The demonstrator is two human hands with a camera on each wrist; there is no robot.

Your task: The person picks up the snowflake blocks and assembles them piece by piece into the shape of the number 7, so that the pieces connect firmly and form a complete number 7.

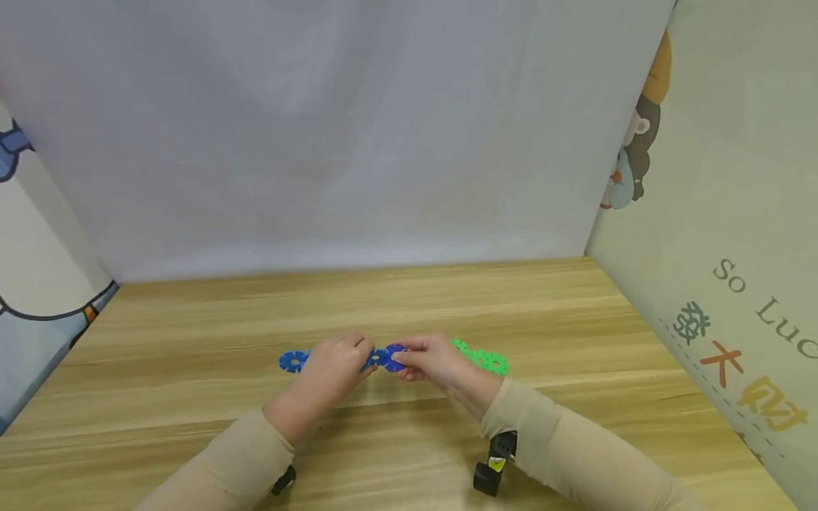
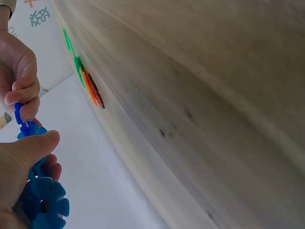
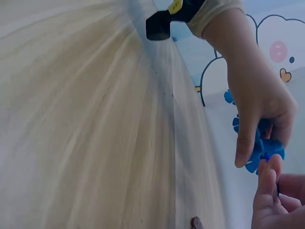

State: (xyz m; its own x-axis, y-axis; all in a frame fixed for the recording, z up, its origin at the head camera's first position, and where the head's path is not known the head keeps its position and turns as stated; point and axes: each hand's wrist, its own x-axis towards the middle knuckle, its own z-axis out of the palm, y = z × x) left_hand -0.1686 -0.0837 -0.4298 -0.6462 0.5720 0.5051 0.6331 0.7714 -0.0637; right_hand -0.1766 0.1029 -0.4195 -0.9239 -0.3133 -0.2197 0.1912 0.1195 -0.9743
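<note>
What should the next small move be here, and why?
Probably a gentle push of the dark blue disc against the blue chain: the right hand pinches that disc at the chain's end, the left hand grips the chain, and whether the notches are fully seated cannot be told.

Hands (image 1: 335, 363): 2 | dark blue disc (image 1: 389, 353): 1 | lighter blue discs (image 1: 287, 360): at least 3 | green discs (image 1: 486, 360): at least 3 | sleeves (image 1: 246, 451): 2 | table (image 1: 383, 305): 1

left hand (image 1: 335, 362): gripping, back upward | right hand (image 1: 436, 362): thumb and fingers pinching | left arm (image 1: 224, 460), right arm (image 1: 584, 443): slanting inward | hands close together
</note>
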